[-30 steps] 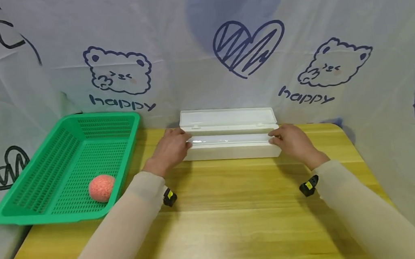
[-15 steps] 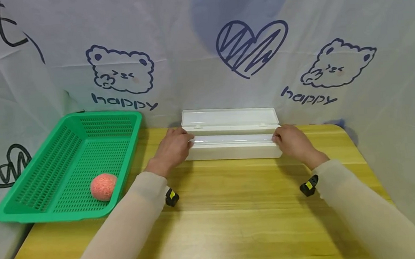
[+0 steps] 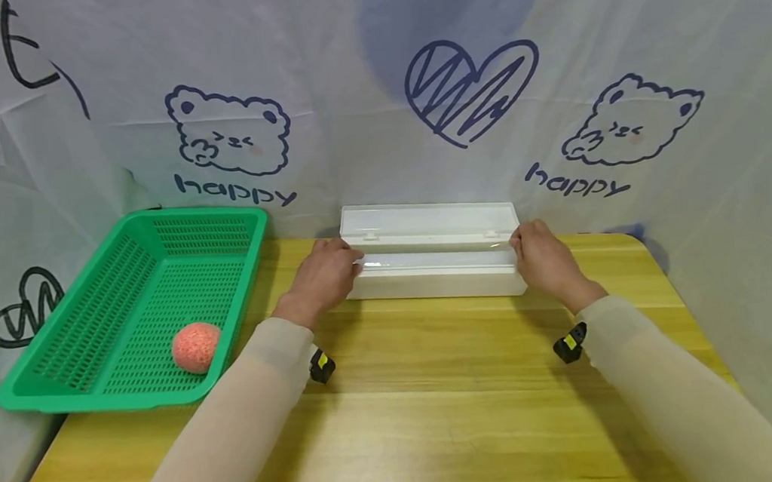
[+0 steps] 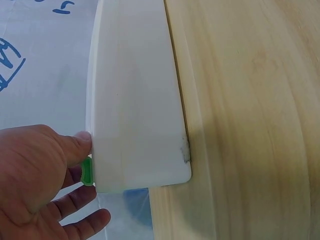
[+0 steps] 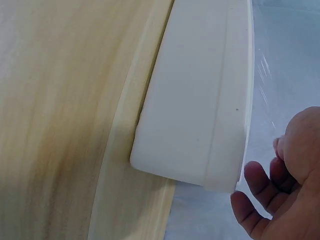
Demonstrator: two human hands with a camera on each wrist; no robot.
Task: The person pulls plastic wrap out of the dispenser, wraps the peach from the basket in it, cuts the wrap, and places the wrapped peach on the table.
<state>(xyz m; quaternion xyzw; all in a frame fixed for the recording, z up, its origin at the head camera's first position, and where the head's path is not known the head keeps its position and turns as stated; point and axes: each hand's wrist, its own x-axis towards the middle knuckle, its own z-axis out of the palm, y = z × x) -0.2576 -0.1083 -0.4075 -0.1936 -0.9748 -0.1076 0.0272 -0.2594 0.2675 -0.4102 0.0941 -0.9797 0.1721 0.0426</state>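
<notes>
A long white cling film dispenser [image 3: 433,284] stands at the back of the wooden table, its lid [image 3: 428,222] raised. Clear cling film [image 3: 438,258] lies shiny along its opening. My left hand [image 3: 324,278] is at the dispenser's left end; in the left wrist view its thumb lies against the rim, beside a small green piece [image 4: 87,171]. What its index finger touches is hidden. At the opposite end my right hand [image 3: 542,259] pinches the film near the rim. In the right wrist view, glints show the clear film [image 5: 265,90] running from its thumb along the box.
A green plastic basket [image 3: 24,394] stands on the table's left side, with a pinkish-orange ball [image 3: 196,348] inside. A white printed cloth [image 3: 364,137] hangs behind and beside the wooden table [image 3: 427,419]. Black wrist cameras [image 3: 322,365] sit at both cuffs.
My right hand has moved slightly up and right at the dispenser's end, its fingers drawn closer together. The left hand stays nearly in place. The whole head view has shifted slightly.
</notes>
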